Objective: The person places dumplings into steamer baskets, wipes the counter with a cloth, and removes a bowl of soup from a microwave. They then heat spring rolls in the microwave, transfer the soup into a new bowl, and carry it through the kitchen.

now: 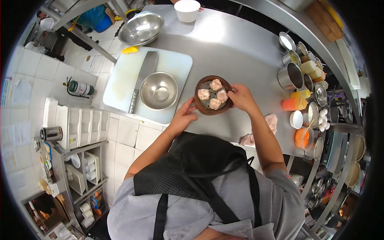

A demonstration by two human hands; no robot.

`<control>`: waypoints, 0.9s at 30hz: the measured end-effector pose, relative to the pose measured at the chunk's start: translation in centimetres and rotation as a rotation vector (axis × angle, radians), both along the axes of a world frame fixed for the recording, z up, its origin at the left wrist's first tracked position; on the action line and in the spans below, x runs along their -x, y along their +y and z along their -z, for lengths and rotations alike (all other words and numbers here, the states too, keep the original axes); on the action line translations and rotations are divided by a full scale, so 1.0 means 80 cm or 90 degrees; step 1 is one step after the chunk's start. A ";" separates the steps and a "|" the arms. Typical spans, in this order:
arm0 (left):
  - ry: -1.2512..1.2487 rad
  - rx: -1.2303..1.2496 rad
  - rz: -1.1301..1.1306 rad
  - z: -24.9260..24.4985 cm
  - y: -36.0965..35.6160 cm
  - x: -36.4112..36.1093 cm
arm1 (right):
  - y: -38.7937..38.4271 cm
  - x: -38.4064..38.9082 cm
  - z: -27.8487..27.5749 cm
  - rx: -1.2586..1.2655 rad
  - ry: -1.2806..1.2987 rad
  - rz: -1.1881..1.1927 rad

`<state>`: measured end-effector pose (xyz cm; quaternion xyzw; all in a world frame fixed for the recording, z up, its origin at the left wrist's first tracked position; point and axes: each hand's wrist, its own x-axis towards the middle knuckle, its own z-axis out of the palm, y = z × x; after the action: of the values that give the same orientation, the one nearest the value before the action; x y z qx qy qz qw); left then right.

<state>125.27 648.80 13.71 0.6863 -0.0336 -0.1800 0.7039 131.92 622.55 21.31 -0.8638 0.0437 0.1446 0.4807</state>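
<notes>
A small round steamer basket [212,113], brown and probably bamboo, sits on the steel worktop in front of me. Inside it, several pale pink dumplings [216,84] rest apart on a perforated base. My right hand [242,97] pinches the basket's right rim between thumb and fingers. At the left side, my left hand [183,117] touches the basket's wall with its fingertips, its thumb spread away. Left of the basket, a steel bowl [159,91] stands on a white cutting board [176,64], partly over a cleaver [148,68].
Pale raw-looking pieces [271,123] lie by my right forearm. Sauce bottles [294,105], pots [290,76] and small bowls crowd the right edge. A colander-like steel bowl [141,29] stands at the far left, and a white bowl [187,11] at the far edge, beside another person's hand.
</notes>
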 end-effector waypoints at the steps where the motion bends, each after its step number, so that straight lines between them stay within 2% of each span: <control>1: 0.051 0.096 0.022 -0.001 -0.003 -0.003 | -0.014 -0.005 0.003 0.003 -0.008 0.007; 2: 0.104 0.192 0.049 -0.004 -0.008 -0.005 | -0.033 -0.007 0.008 -0.021 0.004 0.071; 5: 0.090 0.156 0.117 -0.031 -0.017 -0.006 | -0.111 -0.026 0.049 -0.051 -0.028 0.182; 8: 0.096 0.160 0.093 -0.007 -0.009 -0.001 | -0.178 -0.055 0.064 0.004 0.001 0.248; 10: 0.113 0.139 0.043 0.009 -0.006 0.007 | -0.206 -0.054 0.061 -0.131 -0.130 0.339; 11: 0.120 0.142 0.044 0.007 -0.010 0.009 | -0.224 -0.058 0.063 -0.127 -0.124 0.341; 13: -0.012 -0.099 0.056 -0.009 -0.016 0.006 | -0.257 -0.065 0.072 0.389 -0.111 0.143; 14: -0.001 -0.090 0.036 -0.014 -0.015 0.003 | -0.265 -0.077 0.076 0.387 -0.115 0.148; 16: 0.006 -0.072 0.028 -0.013 -0.006 -0.002 | -0.282 -0.109 0.086 0.509 -0.362 0.088; 19: 0.052 -0.050 0.008 -0.004 -0.008 0.008 | -0.254 -0.161 0.069 0.418 -0.401 0.133; 21: 0.059 -0.031 -0.008 -0.007 -0.019 0.011 | -0.200 -0.171 0.015 0.212 0.100 0.118; 23: 0.071 -0.032 -0.035 -0.011 -0.032 0.011 | -0.164 -0.153 -0.001 0.134 0.215 -0.072; 25: 0.072 -0.023 -0.045 -0.008 -0.039 0.014 | -0.124 -0.121 0.001 0.072 0.225 -0.155; 27: 0.076 -0.023 -0.062 -0.009 -0.045 0.015 | -0.095 -0.091 0.022 0.181 -0.081 -0.150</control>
<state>124.04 645.19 14.41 0.6878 0.0453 -0.1867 0.7000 139.19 614.97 19.56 -0.9294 -0.0678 0.1375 0.3358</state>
